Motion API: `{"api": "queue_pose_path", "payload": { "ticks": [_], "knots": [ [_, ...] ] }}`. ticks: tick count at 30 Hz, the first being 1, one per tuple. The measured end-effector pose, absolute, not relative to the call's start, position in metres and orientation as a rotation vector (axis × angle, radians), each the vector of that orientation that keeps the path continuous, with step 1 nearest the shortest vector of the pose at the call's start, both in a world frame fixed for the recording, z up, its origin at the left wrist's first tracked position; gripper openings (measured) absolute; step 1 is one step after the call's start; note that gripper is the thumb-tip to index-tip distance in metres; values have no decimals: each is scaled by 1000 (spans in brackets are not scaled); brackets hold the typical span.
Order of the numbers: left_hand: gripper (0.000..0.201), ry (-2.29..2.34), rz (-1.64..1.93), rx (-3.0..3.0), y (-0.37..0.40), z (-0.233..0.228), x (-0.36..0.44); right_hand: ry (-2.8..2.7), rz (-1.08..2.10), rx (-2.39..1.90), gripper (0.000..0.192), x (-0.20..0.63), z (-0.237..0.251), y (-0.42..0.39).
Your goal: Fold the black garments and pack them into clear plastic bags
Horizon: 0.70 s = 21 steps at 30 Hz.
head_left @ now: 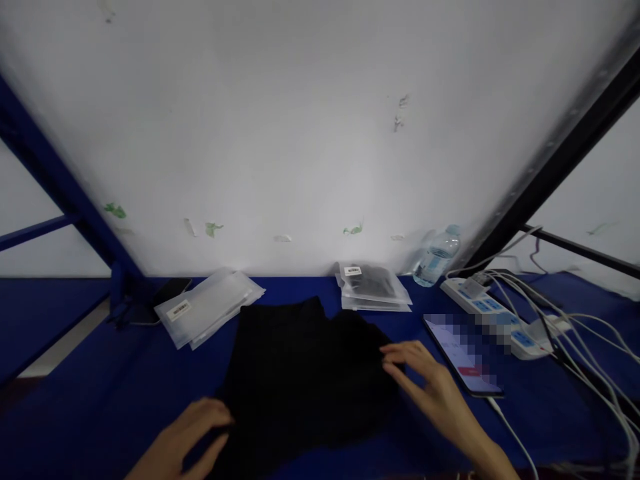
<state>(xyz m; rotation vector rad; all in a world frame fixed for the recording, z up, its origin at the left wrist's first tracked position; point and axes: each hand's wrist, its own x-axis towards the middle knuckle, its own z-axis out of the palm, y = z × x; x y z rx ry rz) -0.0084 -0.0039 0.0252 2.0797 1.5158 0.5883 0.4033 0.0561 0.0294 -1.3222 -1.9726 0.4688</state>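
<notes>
A black garment (300,373) lies spread on the blue table (100,387) in front of me. My left hand (193,430) rests at the garment's near left edge, fingers bent and touching the cloth. My right hand (425,383) lies on the garment's right edge, fingertips pinching a fold of the fabric. Whether the left hand grips the cloth is hard to tell.
A stack of empty clear bags (207,307) lies at the back left. Bagged dark garments (373,287) lie at the back centre. A water bottle (437,257), a white power strip (495,317) with several cables, and a phone (463,353) sit to the right.
</notes>
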Motion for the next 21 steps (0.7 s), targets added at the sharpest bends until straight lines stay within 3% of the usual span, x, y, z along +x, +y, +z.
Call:
{"api": "queue_pose_path", "payload": {
  "ticks": [4, 9, 12, 21],
  "knots": [
    [25, 1578, 789, 1958, 57, 38, -8, -1856, 379, -1378, 24, 393, 27, 104],
    [26, 1685, 763, 1888, 114, 6, -4, -1798, 453, -1562, 33, 388, -4, 138],
    [19, 1768, 821, 1879, 118, -15, -1, -1784, 486, -1598, 34, 393, -19, 138],
    [30, 1786, 788, 2011, 112, -14, 2, -1743, 289, -1859, 45, 408, -29, 117]
  ]
}}
